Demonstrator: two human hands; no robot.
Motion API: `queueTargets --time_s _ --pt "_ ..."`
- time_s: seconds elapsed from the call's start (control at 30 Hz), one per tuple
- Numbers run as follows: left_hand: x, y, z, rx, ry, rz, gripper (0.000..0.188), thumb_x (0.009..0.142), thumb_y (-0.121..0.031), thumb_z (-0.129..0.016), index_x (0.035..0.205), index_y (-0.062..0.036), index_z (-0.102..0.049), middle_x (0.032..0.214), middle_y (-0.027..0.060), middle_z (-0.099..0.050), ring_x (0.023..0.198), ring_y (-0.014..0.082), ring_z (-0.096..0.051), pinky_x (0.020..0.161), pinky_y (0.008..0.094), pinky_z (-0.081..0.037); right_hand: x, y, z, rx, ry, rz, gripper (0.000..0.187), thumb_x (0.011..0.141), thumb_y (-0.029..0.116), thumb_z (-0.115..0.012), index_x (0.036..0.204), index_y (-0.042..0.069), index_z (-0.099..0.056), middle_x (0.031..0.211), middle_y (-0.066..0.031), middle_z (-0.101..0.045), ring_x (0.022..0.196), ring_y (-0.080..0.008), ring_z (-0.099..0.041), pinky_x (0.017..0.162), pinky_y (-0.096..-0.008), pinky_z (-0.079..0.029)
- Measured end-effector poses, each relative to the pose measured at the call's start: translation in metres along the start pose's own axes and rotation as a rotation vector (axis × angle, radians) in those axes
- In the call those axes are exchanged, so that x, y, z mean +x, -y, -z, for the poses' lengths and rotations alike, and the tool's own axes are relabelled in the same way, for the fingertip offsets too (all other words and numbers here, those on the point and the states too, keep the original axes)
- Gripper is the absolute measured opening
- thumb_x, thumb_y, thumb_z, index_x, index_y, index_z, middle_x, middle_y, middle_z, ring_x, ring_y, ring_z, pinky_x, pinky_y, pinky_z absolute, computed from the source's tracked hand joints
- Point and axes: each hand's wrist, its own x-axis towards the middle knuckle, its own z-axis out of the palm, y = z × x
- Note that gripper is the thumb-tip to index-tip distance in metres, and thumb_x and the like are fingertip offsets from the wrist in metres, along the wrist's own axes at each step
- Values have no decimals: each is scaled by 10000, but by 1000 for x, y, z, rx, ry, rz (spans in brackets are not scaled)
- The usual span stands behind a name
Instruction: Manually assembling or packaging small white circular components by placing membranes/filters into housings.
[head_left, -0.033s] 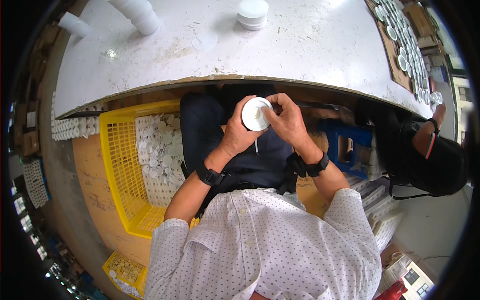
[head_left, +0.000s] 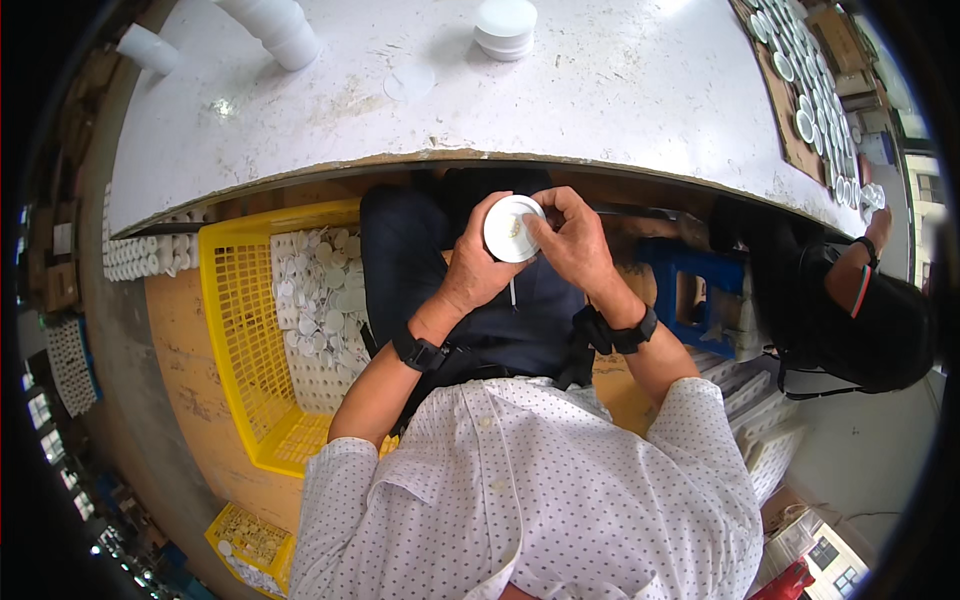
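Over my lap, just below the table edge, both hands hold a round white lid-like piece (head_left: 506,238) with a raised rim and a small pale yellowish mark near its middle. My left hand (head_left: 474,262) is curled around its left and lower side. My right hand (head_left: 582,248) is closed at its right side, the thumb lying over the rim onto the face. The other right fingers are bent behind the thumb, and the underside of the piece is hidden. On the white table (head_left: 600,100) ahead stand a short stack of white discs (head_left: 505,30) and a flat translucent disc (head_left: 409,83).
Tall white stacks (head_left: 285,38) and a white cylinder (head_left: 148,49) stand at the table's far left. A yellow basket (head_left: 225,345) holding loose white discs (head_left: 330,285) is left of my legs. At right are a blue stool (head_left: 690,268) and a co-worker's hand (head_left: 878,228) beside many white rings.
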Motion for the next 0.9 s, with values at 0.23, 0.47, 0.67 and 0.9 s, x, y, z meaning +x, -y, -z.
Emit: queueTargets --time_s 0.23,0.47,0.67,0.9 --pt "-1 2 0 -36 7 10 734 619 -33 -772 1243 -55 -385 1133 139 -547 1038 226 -546 879 321 -453 -2 2 -2 -60 -26 16 166 761 89 -637 887 -2 -579 770 -106 -573 597 -154 -526 547 -273 -446" --pt "3 7 0 -82 -8 1 730 622 -11 -762 1241 -45 -378 1130 130 -540 1041 219 -539 882 319 -449 3 6 1 -104 -18 49 194 763 87 -647 922 -6 -586 806 -95 -576 610 -134 -528 548 -259 -449" --pt "1 11 12 15 -36 25 753 610 44 -745 1250 -20 -354 1093 112 -561 1016 181 -556 886 308 -444 43 41 38 -28 -176 -56 256 797 199 -658 930 -12 -603 710 -43 -591 604 -61 -490 522 -204 -408" --pt "-10 8 21 -61 -63 64 725 616 30 -743 1237 -22 -372 1093 116 -553 1036 187 -541 896 304 -435 156 60 40 1 -306 -17 419 726 381 -684 756 -17 -558 615 -69 -552 546 -101 -507 493 -227 -430"
